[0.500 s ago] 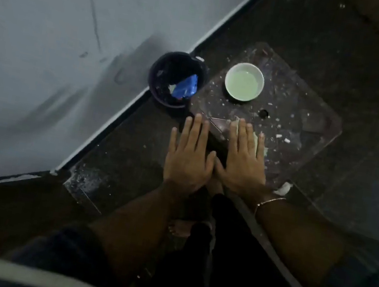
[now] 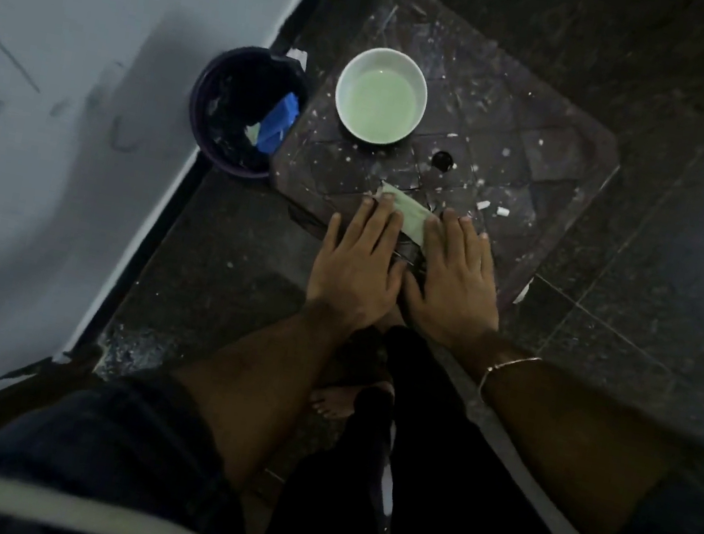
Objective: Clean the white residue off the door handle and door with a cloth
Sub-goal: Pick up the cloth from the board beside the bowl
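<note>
My left hand (image 2: 357, 263) and my right hand (image 2: 455, 279) are held out side by side, palms down, fingers straight, above the near edge of a dark speckled stool top (image 2: 530, 110). A pale green folded cloth (image 2: 407, 218) lies on that stool top and shows between the two hands. Whether the fingers touch the cloth cannot be told. A white bowl (image 2: 380, 101) of pale green liquid stands farther back on the stool. No door or door handle is in view.
A dark bucket (image 2: 246, 109) holding a blue item stands on the floor left of the stool, against the pale wall (image 2: 69, 79). Dark floor tiles (image 2: 635, 314) spread to the right. My legs and a bare foot (image 2: 337, 397) are below the hands.
The view has shifted closer to the stool and bowl. The hands have spread slightly apart, so more of the green cloth shows between them.
</note>
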Action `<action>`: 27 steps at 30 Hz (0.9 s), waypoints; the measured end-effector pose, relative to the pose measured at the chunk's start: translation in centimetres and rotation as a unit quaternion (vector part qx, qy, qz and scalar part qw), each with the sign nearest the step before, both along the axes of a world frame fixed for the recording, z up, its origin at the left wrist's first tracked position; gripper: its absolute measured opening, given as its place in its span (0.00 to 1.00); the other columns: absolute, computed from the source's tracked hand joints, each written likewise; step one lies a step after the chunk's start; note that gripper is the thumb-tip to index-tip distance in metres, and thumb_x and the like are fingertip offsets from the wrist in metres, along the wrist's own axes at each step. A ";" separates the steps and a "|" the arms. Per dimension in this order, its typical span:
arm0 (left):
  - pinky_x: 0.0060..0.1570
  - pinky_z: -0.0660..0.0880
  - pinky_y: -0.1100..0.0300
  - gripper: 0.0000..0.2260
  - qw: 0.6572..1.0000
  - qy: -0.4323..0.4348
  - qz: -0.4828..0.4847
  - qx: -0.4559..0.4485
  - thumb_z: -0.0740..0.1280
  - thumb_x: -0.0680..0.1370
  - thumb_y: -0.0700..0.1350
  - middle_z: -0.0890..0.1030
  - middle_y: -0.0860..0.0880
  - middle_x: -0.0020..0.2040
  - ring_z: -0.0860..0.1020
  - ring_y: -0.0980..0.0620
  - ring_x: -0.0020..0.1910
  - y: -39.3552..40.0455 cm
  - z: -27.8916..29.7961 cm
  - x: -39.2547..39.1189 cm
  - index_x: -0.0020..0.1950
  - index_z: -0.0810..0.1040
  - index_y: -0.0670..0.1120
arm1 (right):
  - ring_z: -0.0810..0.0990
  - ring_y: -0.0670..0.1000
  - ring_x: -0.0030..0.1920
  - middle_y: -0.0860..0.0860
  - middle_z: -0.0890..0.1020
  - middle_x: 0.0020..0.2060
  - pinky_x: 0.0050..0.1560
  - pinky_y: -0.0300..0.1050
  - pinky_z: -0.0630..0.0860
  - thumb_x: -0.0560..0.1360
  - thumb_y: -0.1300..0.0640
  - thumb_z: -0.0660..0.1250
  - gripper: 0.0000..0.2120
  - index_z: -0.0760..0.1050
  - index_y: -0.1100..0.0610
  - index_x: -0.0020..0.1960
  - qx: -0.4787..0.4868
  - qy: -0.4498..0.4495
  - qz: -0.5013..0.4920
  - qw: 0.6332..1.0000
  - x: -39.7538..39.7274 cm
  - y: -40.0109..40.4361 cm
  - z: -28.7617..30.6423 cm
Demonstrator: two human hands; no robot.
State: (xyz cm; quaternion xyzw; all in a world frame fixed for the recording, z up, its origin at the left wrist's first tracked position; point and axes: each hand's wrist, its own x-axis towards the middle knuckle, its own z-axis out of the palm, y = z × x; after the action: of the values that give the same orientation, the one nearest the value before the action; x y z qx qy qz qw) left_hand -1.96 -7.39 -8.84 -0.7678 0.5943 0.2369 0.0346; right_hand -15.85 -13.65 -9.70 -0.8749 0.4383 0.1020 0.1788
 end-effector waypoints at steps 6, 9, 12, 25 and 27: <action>0.74 0.57 0.43 0.27 1.000 0.018 0.009 -0.005 0.57 0.80 0.52 0.58 0.47 0.80 0.56 0.46 0.78 -0.9 -0.1 0.2 0.78 0.61 0.46 | 0.73 0.60 0.57 0.58 0.75 0.61 0.57 0.55 0.70 0.79 0.55 0.58 0.16 0.73 0.61 0.63 -0.018 -0.047 -0.025 0.998 1.3 -2.3 0.3; 0.72 0.61 0.45 0.27 1.000 0.019 -0.001 0.002 0.60 0.77 0.50 0.59 0.47 0.79 0.58 0.45 0.77 -1.5 0.0 0.7 0.76 0.63 0.46 | 0.73 0.62 0.54 0.61 0.76 0.56 0.53 0.54 0.69 0.77 0.61 0.61 0.11 0.73 0.63 0.58 0.013 -0.054 -0.060 0.997 2.4 -3.5 0.3; 0.70 0.63 0.48 0.26 0.999 0.051 0.020 0.003 0.61 0.76 0.48 0.61 0.46 0.77 0.60 0.44 0.75 -2.2 0.3 0.9 0.74 0.66 0.46 | 0.76 0.63 0.53 0.62 0.79 0.51 0.53 0.53 0.73 0.72 0.64 0.64 0.15 0.73 0.64 0.58 0.080 -0.091 -0.155 0.980 3.2 -4.0 0.8; 0.53 0.79 0.52 0.16 0.617 0.499 0.604 -0.077 0.69 0.77 0.40 0.80 0.47 0.53 0.80 0.50 0.48 -0.2 6.5 0.5 0.63 0.75 0.49 | 0.79 0.55 0.35 0.61 0.79 0.37 0.40 0.49 0.79 0.74 0.72 0.65 0.07 0.75 0.62 0.42 0.493 -0.290 -0.492 0.657 7.0 -1.1 7.1; 0.51 0.80 0.53 0.12 0.599 0.508 0.609 -0.110 0.69 0.77 0.37 0.81 0.47 0.51 0.80 0.50 0.48 1.4 8.0 1.5 0.59 0.77 0.48 | 0.80 0.57 0.40 0.62 0.80 0.42 0.47 0.53 0.80 0.74 0.73 0.65 0.09 0.74 0.64 0.51 0.514 -0.297 -0.465 0.657 7.9 -0.1 8.9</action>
State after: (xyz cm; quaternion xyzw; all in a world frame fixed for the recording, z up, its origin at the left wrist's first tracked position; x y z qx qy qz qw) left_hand -0.42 -6.00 -0.88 -0.7049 -0.0684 0.4879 -0.5102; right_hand -7.92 -13.79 -0.75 -0.3093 0.5896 -0.0505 0.7444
